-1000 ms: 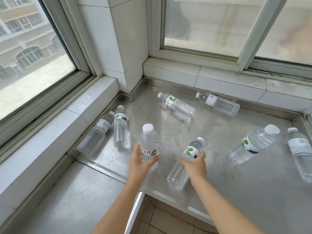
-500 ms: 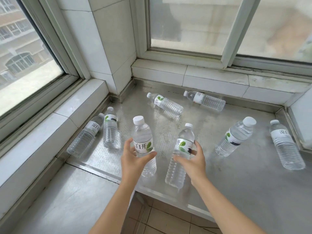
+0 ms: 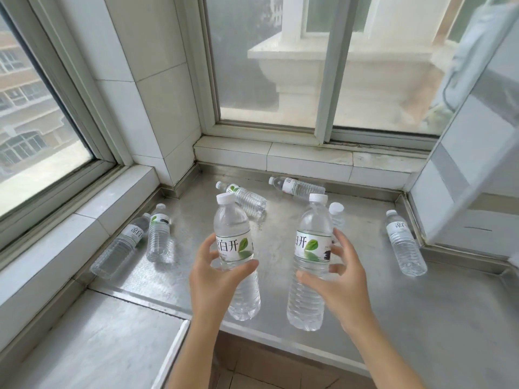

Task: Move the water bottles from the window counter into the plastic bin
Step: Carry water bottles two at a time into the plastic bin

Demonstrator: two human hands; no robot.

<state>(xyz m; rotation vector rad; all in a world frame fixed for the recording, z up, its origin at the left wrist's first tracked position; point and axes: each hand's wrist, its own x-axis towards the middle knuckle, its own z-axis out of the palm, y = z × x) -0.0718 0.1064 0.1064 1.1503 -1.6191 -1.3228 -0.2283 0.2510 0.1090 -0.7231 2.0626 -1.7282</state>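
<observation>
**Two full bottles in hand, six left on the steel**

The left hand [image 3: 216, 276] wraps fingers and thumb round the label band of one upright bottle [image 3: 237, 256]. The right hand [image 3: 337, 276] grips a second bottle [image 3: 310, 262] the same way, thumb in front below the label, fingers behind. Both bottles are held upright above the front of the window counter [image 3: 393, 318], white caps on.

They look full, so each probably weighs enough to want a whole-hand hold. The thin ribbed plastic is likely to give under a hard squeeze, and the smooth label may slide; the waist at or just under the label seems the safest place to hold.

Behind them, one bottle [image 3: 337, 213] shows only its cap and shoulder past the right-hand bottle. Five more lie on their sides: two [image 3: 140, 242] together by the left sill, two [image 3: 269, 192] near the back ledge and one [image 3: 404, 245] by the right wall.

The plastic bin is not in view.
</observation>
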